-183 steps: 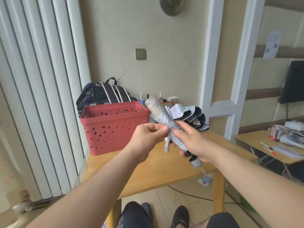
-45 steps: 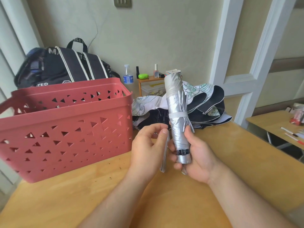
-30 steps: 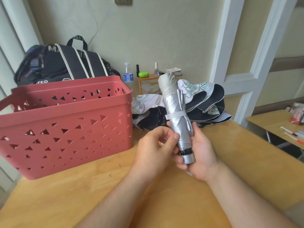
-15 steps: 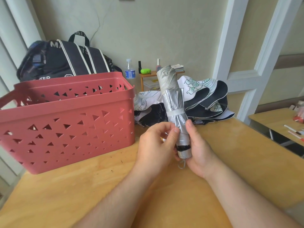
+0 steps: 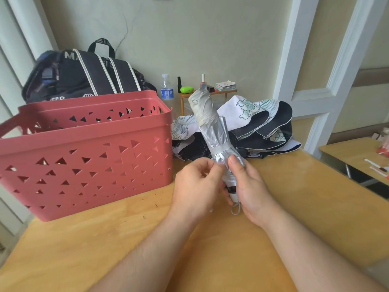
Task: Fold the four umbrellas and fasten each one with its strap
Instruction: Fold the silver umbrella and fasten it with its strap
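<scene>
Both hands hold a rolled silver umbrella (image 5: pixel 217 135) upright over the table (image 5: pixel 294 207), right hand (image 5: pixel 250 188) wrapped round its base, left hand (image 5: pixel 197 186) now pinching beside it, the strap (image 5: pixel 221 149) already closed just above, so this one looks done.

The silver umbrella (image 5: pixel 212 131) handle is mostly hidden between both hands; the red basket (image 5: pixel 84 157) is cut off at left.
</scene>
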The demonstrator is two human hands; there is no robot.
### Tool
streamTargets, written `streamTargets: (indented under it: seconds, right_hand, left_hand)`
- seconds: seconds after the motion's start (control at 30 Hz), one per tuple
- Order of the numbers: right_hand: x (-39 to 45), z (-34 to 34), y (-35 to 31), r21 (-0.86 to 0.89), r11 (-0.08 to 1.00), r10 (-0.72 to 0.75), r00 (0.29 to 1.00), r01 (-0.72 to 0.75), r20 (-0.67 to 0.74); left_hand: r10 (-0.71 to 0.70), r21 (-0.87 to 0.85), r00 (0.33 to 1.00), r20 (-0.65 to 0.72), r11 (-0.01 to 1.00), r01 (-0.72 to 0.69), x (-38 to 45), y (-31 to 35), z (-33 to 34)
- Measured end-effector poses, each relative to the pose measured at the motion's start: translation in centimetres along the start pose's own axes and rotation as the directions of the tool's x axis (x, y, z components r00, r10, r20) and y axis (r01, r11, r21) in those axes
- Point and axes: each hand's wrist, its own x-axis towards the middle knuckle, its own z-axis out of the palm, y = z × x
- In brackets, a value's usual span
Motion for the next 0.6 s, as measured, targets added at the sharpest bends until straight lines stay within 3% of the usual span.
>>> streamTargets:
  seconds: [0.1,0.27,0.4,0.47,0.53,0.6]
  right_hand:
    - [-0.1,0.0,-0.1,-0.027,1.0,-0.005,1.0,0.006,0.026]
    - [-0.1,0.0,-0.2,-0.048,0.999,-0.022,1.0,0.022,0.006]
    - [-0.2,0.5,-0.6,0.074,0.997,0.009,0.999,-0.006,-0.051]
    - [0.0,0.5,-0.8,0.153,0.988,0.025,0.997,-0.014,-0.067]
    - [0.2,0.4,-0.9,0.15,0.989,0.021,0.996,-0.008,-0.083]
    - [0.2,0.1,-1.0,0.117,0.993,-0.002,0.997,0.011,-0.077]
  left_hand:
    - [0.082,-0.014,0.99,-0.111,0.996,-0.084,0.8,-0.4,-0.4]
    - [0.115,0.031,0.988,-0.099,0.993,-0.113,1.6,-1.3,-0.7]
    - [-0.113,-0.303,0.992,-0.056,0.949,0.091,1.4,-1.0,-0.4]
    - [-0.226,-0.386,0.97,-0.091,0.906,0.175,1.8,-1.4,-0.7]
    - [-0.212,-0.406,0.962,-0.169,0.905,0.128,2.3,-1.5,-1.2]
    - [-0.11,-0.396,0.972,-0.207,0.918,0.02,2.7,-0.9,-1.3]
